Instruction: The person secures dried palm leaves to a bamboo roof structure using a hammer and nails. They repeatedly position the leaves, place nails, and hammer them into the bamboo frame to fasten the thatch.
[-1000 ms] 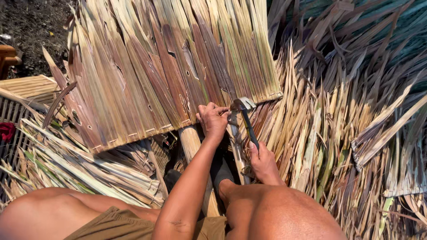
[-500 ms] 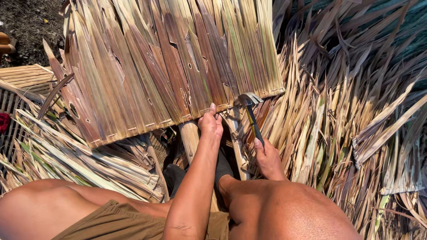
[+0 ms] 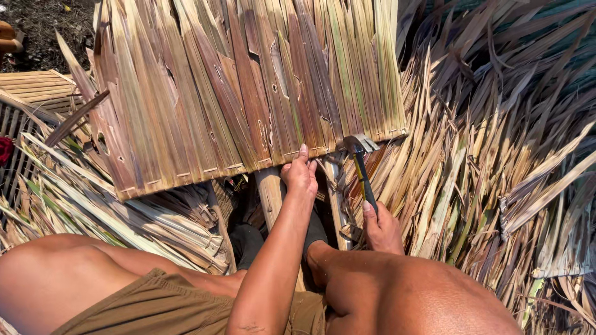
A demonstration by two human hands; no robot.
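We see no packages, labels or signs here, only dried palm leaves all round. A panel of folded leaves fans away from us, its near edge running from low on the left to higher on the right, where it ends just beside the hammer head.

Our left hand reaches forward with the arm stretched straight, fingers pressed down together on the near edge of the panel, the index finger pointing far along a leaf. It rests on the leaves and on the pale wooden pole that lies under the edge; it closes round nothing.

Our right hand sits nearer and to the right, wrapped round the near end of the handle of a hammer, thumb laid along the top of the handle. The metal head lies at the panel's near edge, just right of the left hand's fingertips, touching or almost touching the leaves; we cannot tell which.

The two hands are apart, with a narrow strip of stem between them. Our bare knees and brown shorts fill the near side. Loose leaves are heaped thick on the right, and more lie on the left, so the only open room is the dark gap between our legs.
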